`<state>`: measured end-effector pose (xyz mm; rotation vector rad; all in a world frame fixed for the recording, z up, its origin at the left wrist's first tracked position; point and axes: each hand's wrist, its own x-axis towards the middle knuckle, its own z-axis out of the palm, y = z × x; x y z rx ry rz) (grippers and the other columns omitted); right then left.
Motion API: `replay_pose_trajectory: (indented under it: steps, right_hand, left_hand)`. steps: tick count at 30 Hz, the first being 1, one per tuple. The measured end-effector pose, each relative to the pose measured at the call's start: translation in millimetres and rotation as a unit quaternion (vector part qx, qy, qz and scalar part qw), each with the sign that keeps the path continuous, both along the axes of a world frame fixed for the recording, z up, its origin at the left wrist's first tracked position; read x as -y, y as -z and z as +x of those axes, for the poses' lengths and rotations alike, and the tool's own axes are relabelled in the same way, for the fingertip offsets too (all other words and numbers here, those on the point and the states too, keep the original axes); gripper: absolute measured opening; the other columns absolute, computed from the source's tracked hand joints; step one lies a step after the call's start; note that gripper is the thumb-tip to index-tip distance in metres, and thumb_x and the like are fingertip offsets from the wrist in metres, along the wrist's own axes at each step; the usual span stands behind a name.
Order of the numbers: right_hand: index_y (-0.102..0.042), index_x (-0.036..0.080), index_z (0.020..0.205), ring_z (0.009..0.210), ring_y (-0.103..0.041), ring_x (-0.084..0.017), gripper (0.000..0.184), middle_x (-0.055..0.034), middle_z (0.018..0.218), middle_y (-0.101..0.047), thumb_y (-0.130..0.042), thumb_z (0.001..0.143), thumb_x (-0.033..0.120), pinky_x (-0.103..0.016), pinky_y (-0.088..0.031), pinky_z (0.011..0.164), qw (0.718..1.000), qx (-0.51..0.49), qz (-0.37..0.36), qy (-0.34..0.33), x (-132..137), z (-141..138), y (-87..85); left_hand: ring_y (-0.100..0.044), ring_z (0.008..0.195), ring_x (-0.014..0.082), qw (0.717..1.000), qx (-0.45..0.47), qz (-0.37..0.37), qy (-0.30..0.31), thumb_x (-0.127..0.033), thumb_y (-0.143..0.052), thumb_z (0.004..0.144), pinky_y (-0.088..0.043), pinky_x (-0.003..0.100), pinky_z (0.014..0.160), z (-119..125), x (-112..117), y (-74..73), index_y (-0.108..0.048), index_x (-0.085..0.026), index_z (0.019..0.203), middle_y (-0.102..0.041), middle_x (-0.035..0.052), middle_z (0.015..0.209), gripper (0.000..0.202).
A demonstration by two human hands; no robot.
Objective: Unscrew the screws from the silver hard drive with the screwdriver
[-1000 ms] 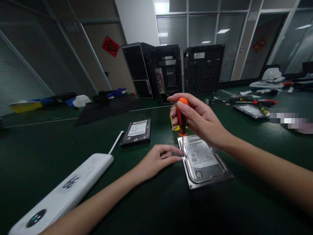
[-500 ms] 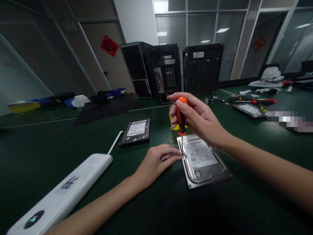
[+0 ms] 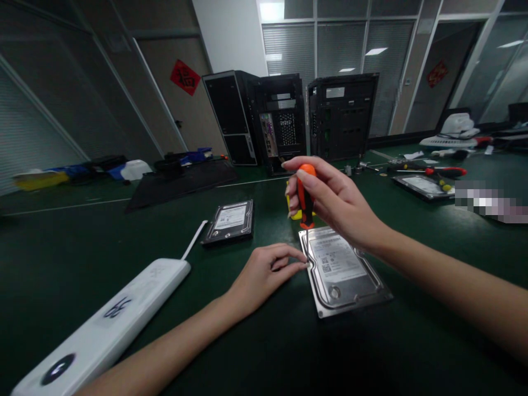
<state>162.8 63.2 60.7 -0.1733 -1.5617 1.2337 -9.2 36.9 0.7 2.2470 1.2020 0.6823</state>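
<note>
A silver hard drive (image 3: pixel 346 300) with a white label lies flat on the green table, in the middle of the head view. My right hand (image 3: pixel 334 195) grips an orange and black screwdriver (image 3: pixel 306 206) that stands nearly upright over the drive. Its thin shaft comes down to the drive's left edge. Beside the tip is my left hand (image 3: pixel 270 275), thumb and index fingertips brought close together at that edge; whatever may be between them is hidden. Partly covered by my right hand, a yellow object (image 3: pixel 295 213) sits behind the drive.
A second hard drive (image 3: pixel 229 221) lies to the left, near a long white device (image 3: pixel 111 322) with a thin arm. Computer cases (image 3: pixel 344 115) stand at the back. On the right are another hard drive (image 3: pixel 421 186), a red-handled tool (image 3: pixel 447 171) and another person's blurred hand (image 3: pixel 490 203).
Both hands, the screwdriver and the drive keep practically the same positions. The green light on the white device no longer shows.
</note>
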Motion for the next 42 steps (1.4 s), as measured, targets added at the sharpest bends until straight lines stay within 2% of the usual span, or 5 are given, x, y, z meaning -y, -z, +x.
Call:
replay_pose_trajectory:
  steps: [13,23,30,38,42]
  right_hand:
    - [-0.052,0.021,0.109,0.072,-0.052,-0.008,0.023,-0.0003,0.086,-0.052,-0.046,0.088,0.028,-0.021,-0.049,0.069,1.000,0.000,0.000,-0.003,0,1,0.1]
    - [-0.052,0.020,0.108,0.071,-0.052,-0.008,0.022,0.0000,0.084,-0.052,-0.046,0.088,0.026,-0.021,-0.049,0.068,1.000,0.000,0.001,0.002,1,0,-0.2]
    - [-0.052,0.021,0.097,0.071,-0.053,-0.008,0.016,0.0002,0.085,-0.053,-0.055,0.083,0.027,-0.022,-0.050,0.066,1.000,0.012,-0.002,0.028,2,-2,-0.9]
    - [-0.044,0.026,0.103,0.053,-0.045,-0.006,0.023,0.0050,0.071,-0.046,-0.054,0.084,0.031,-0.019,-0.040,0.048,0.999,0.036,-0.014,0.001,-1,-2,-0.5]
    - [-0.046,0.023,0.107,0.054,-0.042,-0.007,0.024,0.0030,0.072,-0.045,-0.039,0.090,0.039,-0.019,-0.038,0.048,0.998,0.025,-0.054,-0.024,1,-2,-4.1]
  left_hand:
    - [-0.039,0.055,0.0097,1.000,-0.004,0.000,0.002,-0.033,-0.056,0.083,-0.034,0.021,0.058,0,1,-1.7,-0.068,-0.019,0.093,-0.050,-0.0033,0.064,0.021]
    - [-0.039,0.055,0.0102,1.000,-0.012,0.001,-0.001,-0.037,-0.056,0.083,-0.032,0.021,0.058,-1,0,2.2,-0.066,-0.020,0.096,-0.042,-0.0048,0.062,0.024]
    - [-0.040,0.061,0.0115,0.998,-0.040,-0.019,0.034,-0.040,-0.052,0.085,-0.032,0.022,0.058,-1,1,-2.4,-0.061,-0.019,0.101,-0.045,-0.0035,0.069,0.027]
    - [-0.046,0.083,0.0168,0.996,-0.056,-0.014,0.061,-0.035,-0.050,0.085,-0.040,0.028,0.077,2,9,-5.1,-0.050,-0.019,0.106,-0.047,0.0009,0.087,0.026]
    - [-0.046,0.088,0.0179,0.997,-0.052,-0.011,0.056,-0.031,-0.051,0.084,-0.040,0.031,0.083,5,11,-3.2,-0.047,-0.019,0.104,-0.047,0.0028,0.094,0.023]
